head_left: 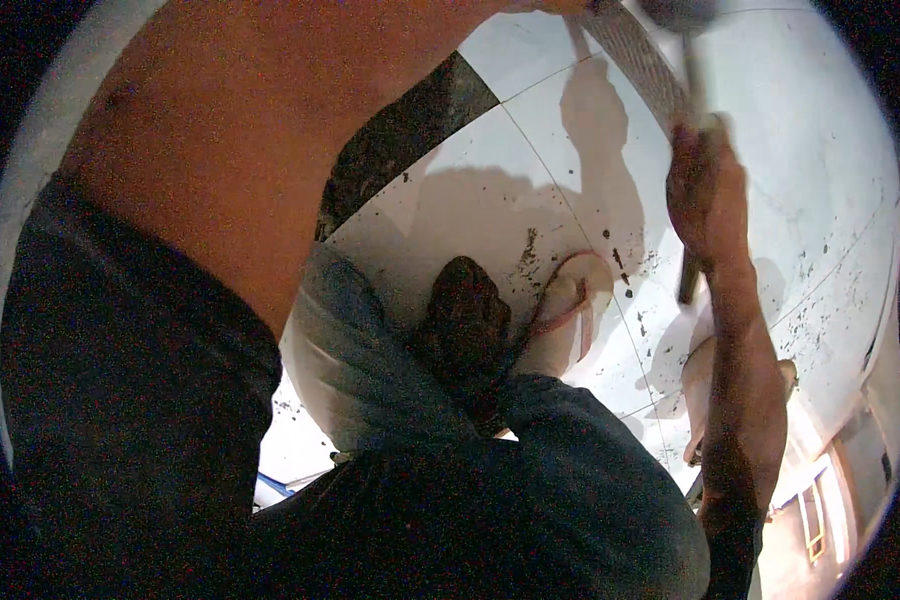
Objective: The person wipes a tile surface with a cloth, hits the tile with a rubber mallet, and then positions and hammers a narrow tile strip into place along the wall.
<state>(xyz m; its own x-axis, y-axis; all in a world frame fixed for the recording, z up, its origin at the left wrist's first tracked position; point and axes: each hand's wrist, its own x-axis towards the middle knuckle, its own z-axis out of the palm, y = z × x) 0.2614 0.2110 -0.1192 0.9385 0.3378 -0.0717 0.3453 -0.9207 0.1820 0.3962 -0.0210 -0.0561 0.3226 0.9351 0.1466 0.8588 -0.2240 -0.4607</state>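
My right hand (708,185) is closed around the handle of a mallet (697,75). Its dark, rounded head is blurred at the top edge, and the dark handle end sticks out below my fist. From the upper left my left arm (240,130) reaches across to the top edge, where only a little of my left hand (555,5) shows; its fingers are mostly cut off. Close to both hands lies a long greyish strip (645,60), running slantwise on the white tiled floor (530,130). Whether my left hand touches the strip I cannot tell.
A dark speckled slab or gap (410,135) borders the tiles beneath my left arm. Dark crumbs (615,260) are scattered over the floor. Between my bent knees is a dark brown shape (465,310), beside a sandalled foot (575,295). Bright light falls at the lower right.
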